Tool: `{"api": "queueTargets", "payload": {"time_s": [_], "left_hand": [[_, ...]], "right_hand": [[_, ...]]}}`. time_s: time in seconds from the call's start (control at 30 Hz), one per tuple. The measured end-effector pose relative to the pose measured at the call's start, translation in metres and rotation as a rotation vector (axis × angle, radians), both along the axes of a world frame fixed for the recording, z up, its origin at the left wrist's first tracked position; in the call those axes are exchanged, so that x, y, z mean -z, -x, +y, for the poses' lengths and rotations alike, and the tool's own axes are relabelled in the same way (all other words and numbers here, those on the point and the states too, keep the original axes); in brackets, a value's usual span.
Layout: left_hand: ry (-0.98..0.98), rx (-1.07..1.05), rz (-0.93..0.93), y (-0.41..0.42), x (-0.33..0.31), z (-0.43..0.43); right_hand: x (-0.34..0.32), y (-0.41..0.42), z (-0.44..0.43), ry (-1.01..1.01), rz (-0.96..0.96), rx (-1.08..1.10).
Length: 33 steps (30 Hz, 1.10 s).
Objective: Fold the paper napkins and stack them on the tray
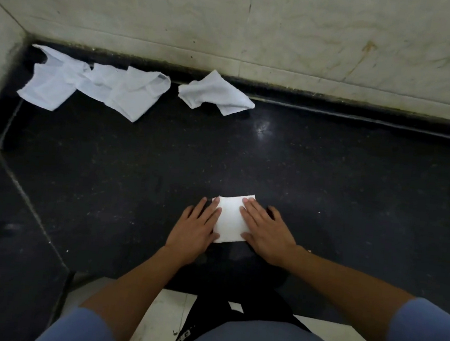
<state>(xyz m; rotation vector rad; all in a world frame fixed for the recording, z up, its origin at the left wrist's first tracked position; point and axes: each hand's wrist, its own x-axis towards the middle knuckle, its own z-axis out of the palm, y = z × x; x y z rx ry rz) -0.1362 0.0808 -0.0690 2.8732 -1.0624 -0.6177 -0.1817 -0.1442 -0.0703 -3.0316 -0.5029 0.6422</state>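
Sleeves (426, 337): blue, at the bottom corners of the frame, with my bare forearms reaching up toward the middle.
Left hand (195, 226): flat on the left edge of the sheet, fingers straight and slightly spread, gripping nothing.
Right hand (268, 233): flat on the right edge, fingers straight and close together, pressing down.
Folded napkin (230, 220): a small white rectangle just below centre frame, lying on the dark counter (137, 177) between my palms.
Step in hand: setting the crease, I judge. I should keep the edges lined up and smooth outward from the fold with even, light pressure, since thin paper tears easily.
Loose napkins (96, 86): heaped at upper left.
Crumpled napkin (215, 93): at upper centre by the wall, well apart from me.
Tray: not in view.
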Motion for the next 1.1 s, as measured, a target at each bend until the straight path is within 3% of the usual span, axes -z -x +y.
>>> {"api": "queueTargets", "payload": {"time_s": [0.13,0.33,0.53,0.8,1.1], "left_hand": [[0.09,-0.039,-0.046,-0.002,0.001,0.011],[0.155,-0.226,-0.088,-0.011,-0.01,0.052],[0.166,-0.328,-0.11,-0.026,-0.028,0.06],[0.17,-0.161,-0.035,-0.011,-0.059,-0.023],[0.133,0.109,-0.053,0.096,-0.079,-0.19]], "right_hand": [[-0.016,-0.029,0.011,-0.112,-0.153,0.032],[-0.033,-0.082,0.038,-0.022,0.172,0.18],[-0.036,-0.063,0.025,-0.168,0.363,0.381],[-0.079,0.038,-0.05,-0.329,0.049,0.417],[-0.115,0.201,-0.195,-0.296,-0.228,0.601]]}}
